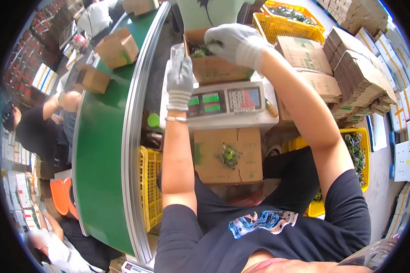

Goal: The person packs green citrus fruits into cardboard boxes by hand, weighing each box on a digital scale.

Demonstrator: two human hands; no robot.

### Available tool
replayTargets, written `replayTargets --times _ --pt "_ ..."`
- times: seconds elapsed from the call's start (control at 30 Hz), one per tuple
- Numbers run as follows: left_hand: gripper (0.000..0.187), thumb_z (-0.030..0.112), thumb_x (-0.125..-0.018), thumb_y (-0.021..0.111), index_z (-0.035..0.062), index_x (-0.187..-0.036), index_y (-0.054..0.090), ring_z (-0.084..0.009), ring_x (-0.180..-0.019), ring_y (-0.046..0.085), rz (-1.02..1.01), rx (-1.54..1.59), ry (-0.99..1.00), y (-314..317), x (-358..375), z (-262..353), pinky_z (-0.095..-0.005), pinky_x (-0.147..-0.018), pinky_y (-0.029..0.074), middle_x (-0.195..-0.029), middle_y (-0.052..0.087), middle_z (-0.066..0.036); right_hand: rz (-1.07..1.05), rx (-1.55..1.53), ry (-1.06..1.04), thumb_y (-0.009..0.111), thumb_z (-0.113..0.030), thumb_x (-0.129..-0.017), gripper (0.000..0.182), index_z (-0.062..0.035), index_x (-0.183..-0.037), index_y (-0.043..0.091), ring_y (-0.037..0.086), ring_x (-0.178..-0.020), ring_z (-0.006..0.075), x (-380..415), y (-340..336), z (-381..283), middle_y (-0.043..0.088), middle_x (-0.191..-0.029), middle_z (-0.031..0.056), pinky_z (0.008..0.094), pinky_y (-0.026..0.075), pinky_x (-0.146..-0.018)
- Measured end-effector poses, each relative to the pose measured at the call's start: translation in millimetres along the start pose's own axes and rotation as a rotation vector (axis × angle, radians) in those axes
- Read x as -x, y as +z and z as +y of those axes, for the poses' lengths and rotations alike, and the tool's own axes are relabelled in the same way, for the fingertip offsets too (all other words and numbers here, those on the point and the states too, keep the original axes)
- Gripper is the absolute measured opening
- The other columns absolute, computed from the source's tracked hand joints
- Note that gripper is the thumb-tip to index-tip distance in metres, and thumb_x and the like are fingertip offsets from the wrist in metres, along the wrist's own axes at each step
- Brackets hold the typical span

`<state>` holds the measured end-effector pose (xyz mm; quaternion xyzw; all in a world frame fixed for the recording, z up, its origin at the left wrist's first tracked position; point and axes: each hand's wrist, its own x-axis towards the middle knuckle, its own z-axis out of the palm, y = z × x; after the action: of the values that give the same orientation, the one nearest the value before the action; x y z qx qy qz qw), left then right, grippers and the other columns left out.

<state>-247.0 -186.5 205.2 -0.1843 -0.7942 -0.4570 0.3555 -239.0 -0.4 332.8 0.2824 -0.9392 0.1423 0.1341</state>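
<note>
An open cardboard box (221, 70) sits on a weighing scale (209, 103) with lit green digits. Dark wrapped items with some green show inside the box. My left hand (180, 75), in a grey-white glove, lies along the box's left side, fingers stretched out and pointing away from me. Over the box's right part is my gloved right hand (234, 43), its fingers curled down at the opening; what they hold, if anything, is hidden. Nearer to me, a green item in clear wrap (230, 155) rests on a closed cardboard box (205, 170).
A green conveyor (105, 173) with cardboard boxes (117, 48) runs along the left. Flattened cartons (357, 77) and yellow crates (278, 28) stand at the right. Two people (41, 132) are beyond the conveyor; another person (209, 11) is across the scale.
</note>
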Motion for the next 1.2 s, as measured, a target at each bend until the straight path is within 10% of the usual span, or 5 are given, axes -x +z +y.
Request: replayTargets --times 0.1,0.37,0.67,0.83,1.2 --pt "0.035 0.014 -0.096 0.045 -0.0041 -0.126 0.051 -0.0225 -0.122 0.049 -0.022 0.097 -0.111 3.3 -1.8 11.2 -0.0312 -0.101 0.038 -0.130 0.053 -0.016 -0.521 0.119 0.027 0.061 -0.033 -0.079 0.033 -0.0130 -0.105 0.068 0.063 -0.091 0.0310 -52.8 30.1 28.1 0.067 -0.100 0.0129 0.0381 0.049 -0.080" --pt "0.036 0.019 -0.095 0.049 -0.0031 -0.122 0.056 -0.0187 -0.114 0.051 0.012 0.466 -0.199 11.5 -3.4 2.3 -0.0322 -0.101 0.036 -0.121 0.059 -0.011 -0.876 -0.063 0.098 0.065 -0.028 -0.076 0.038 -0.0135 -0.111 0.065 0.061 -0.101 0.0266 -93.9 15.3 -2.8 0.066 -0.109 0.0076 0.0379 0.046 -0.086" --pt "0.035 0.020 -0.094 0.047 0.0014 -0.120 0.059 -0.0179 -0.112 0.053 0.033 0.461 -0.347 17.0 -5.2 22.4 -0.0296 -0.099 0.038 -0.120 0.060 -0.011 -0.604 -0.006 0.096 0.061 -0.024 -0.078 0.030 -0.0100 -0.104 0.065 0.062 -0.095 0.0293 -66.4 18.2 6.4 0.067 -0.100 0.0083 0.0379 0.047 -0.083" --pt "0.035 0.027 -0.093 0.050 -0.0019 -0.106 0.065 -0.0203 -0.105 0.057 -0.043 0.339 -0.112 18.3 0.2 -6.9 -0.0301 -0.094 0.040 -0.109 0.063 -0.012 0.563 -0.367 -0.058 0.068 -0.013 -0.074 0.028 -0.0048 -0.100 0.060 0.058 -0.098 0.0326 35.4 15.5 73.1 0.060 -0.098 0.0133 0.0368 0.048 -0.083" --pt "0.047 0.040 -0.085 0.066 -0.0037 -0.102 0.067 -0.0127 -0.086 0.057 -0.037 0.446 -0.605 19.9 -9.7 16.6 -0.0281 -0.078 0.045 -0.089 0.067 -0.007 0.083 -0.147 -0.256 0.076 -0.025 -0.059 0.078 -0.0101 -0.130 0.048 0.041 -0.126 0.0365 31.1 76.7 131.4 0.046 -0.136 0.0105 0.0422 0.032 -0.107"
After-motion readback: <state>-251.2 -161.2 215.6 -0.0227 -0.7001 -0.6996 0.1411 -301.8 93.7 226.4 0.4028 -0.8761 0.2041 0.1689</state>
